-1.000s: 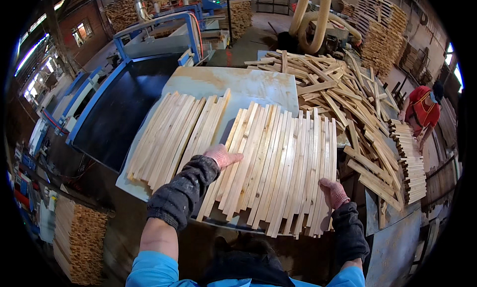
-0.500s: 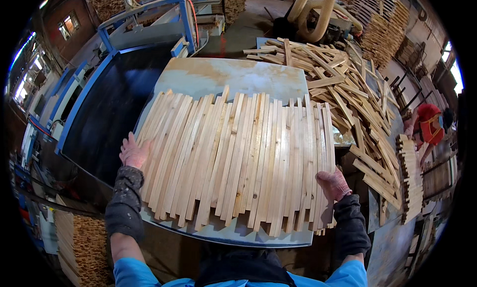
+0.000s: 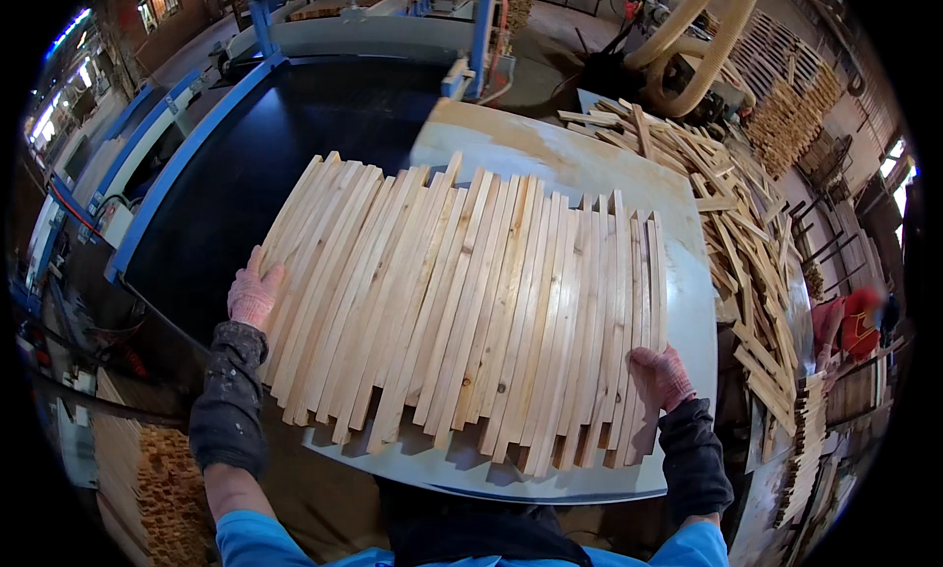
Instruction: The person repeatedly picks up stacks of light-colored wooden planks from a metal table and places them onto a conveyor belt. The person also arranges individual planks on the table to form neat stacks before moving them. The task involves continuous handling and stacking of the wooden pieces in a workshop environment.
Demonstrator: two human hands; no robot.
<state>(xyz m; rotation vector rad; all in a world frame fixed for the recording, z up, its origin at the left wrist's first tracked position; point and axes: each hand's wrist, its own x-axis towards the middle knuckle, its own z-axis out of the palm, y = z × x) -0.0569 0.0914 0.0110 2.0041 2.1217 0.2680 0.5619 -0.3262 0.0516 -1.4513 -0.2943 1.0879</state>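
Note:
A wide row of pale wooden strips (image 3: 471, 317), standing side by side with uneven ends, is pressed between my two gloved hands. My left hand (image 3: 254, 292) wraps the outer strip at the row's left side. At the right side my right hand (image 3: 665, 376) grips the last strips, its thumb over their tops. Most of the row lies across a smooth pale tabletop (image 3: 690, 272). Its left part extends past the table's edge, over the black conveyor belt (image 3: 231, 164). The undersides of the strips are hidden.
A blue-framed machine (image 3: 265, 27) stands beyond the belt. Loose wooden strips (image 3: 742, 263) lie heaped on the right, below beige hoses (image 3: 702, 66). Another person in red (image 3: 850, 326) is at the far right. Stacked wood (image 3: 172, 479) sits low on the left.
Both my hands have slid the row of strips leftward across the tabletop, so its left part now overhangs toward the belt. The view has turned left. My hands keep their hold.

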